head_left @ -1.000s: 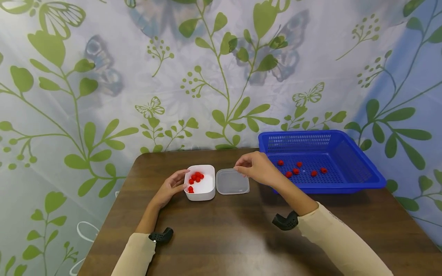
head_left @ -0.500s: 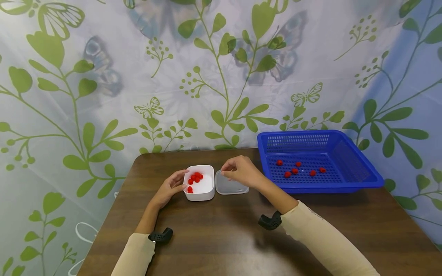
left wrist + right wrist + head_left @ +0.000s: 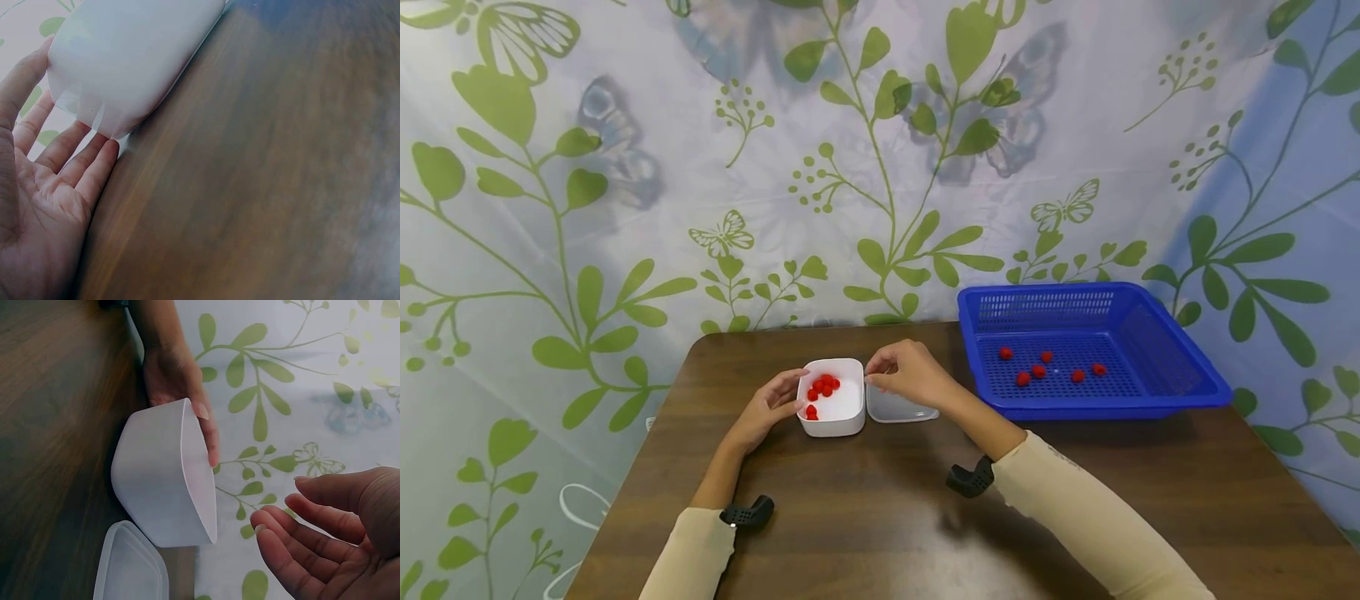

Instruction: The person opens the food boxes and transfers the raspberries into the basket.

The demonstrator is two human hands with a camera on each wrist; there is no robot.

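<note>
A white food container [image 3: 841, 423] stands on the table with several raspberries [image 3: 827, 384] in its left part. My left hand [image 3: 769, 407] holds it by the left side, thumb and fingers spread along the wall and rim; the left wrist view has the fingertips against the white wall [image 3: 131, 53]. Just right of the container's rim hovers my right hand [image 3: 910, 372], over a clear lid [image 3: 901, 410] lying flat. Between its bent fingers [image 3: 300, 550] and thumb nothing shows in the right wrist view. The container's far inside is hidden there.
At the back right stands a blue basket [image 3: 1097, 412] with several more raspberries [image 3: 1038, 371] on its floor. A patterned curtain [image 3: 775, 167] hangs behind the brown table [image 3: 850, 517].
My right hand has moved left from beside the basket, across the lid, to the container's right rim. My left hand stays at the container, and the raspberries inside look unchanged.
</note>
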